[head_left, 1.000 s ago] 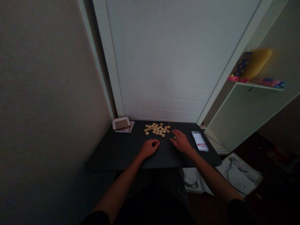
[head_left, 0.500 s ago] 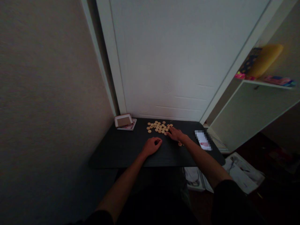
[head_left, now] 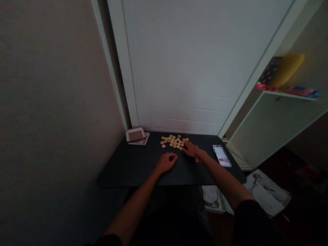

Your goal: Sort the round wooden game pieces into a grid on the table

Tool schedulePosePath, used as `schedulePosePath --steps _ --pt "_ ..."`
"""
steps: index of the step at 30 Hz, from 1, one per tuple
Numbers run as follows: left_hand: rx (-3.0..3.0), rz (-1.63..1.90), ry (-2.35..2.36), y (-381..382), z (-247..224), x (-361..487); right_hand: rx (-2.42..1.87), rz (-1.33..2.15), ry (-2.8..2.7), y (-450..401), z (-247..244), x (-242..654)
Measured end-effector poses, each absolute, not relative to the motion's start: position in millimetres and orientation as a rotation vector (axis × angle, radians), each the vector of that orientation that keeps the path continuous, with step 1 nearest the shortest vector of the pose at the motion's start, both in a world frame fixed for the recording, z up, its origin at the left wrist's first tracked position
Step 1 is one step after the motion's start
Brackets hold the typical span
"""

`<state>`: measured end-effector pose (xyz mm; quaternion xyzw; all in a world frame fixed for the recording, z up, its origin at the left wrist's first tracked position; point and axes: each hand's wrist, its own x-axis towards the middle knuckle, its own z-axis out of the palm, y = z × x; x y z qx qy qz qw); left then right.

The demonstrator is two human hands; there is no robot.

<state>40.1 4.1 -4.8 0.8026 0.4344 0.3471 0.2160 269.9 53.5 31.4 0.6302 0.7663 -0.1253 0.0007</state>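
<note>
A cluster of round, pale wooden discs (head_left: 174, 146), like board game pieces, lies on the dark table (head_left: 123, 167) near its back edge. Any markings on them are too small to read. My right hand (head_left: 191, 149) reaches to the right side of the cluster, fingers spread and fingertips at the nearest discs. One separate disc (head_left: 196, 160) lies beneath my right wrist, partly beside another that the forearm mostly hides. My left hand (head_left: 166, 162) rests on the table in front of the cluster, its fingers curled to meet the thumb. Whatever it may hold cannot be seen.
A shallow box (head_left: 127, 137) with a brown inside sits on a flat white box (head_left: 146, 139) at the back left. To the right lies a phone (head_left: 221, 156) with a lit, blurred screen. A white door (head_left: 179, 68) stands behind the table; open cartons (head_left: 271, 200) are on the floor.
The view has tilted up slightly, so the table and hands appear a little lower. Both hands keep nearly the same pose, and the discs lie as before.
</note>
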Motion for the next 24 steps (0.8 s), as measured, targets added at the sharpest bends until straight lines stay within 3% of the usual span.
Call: schedulePosePath --steps 14,24 --pt "2.198 0.986 1.204 3 -4 41 1.932 -0.261 2.462 24 57 269" --pt "2.193 1.003 1.113 4 -5 41 1.936 -0.317 2.718 -34 35 245"
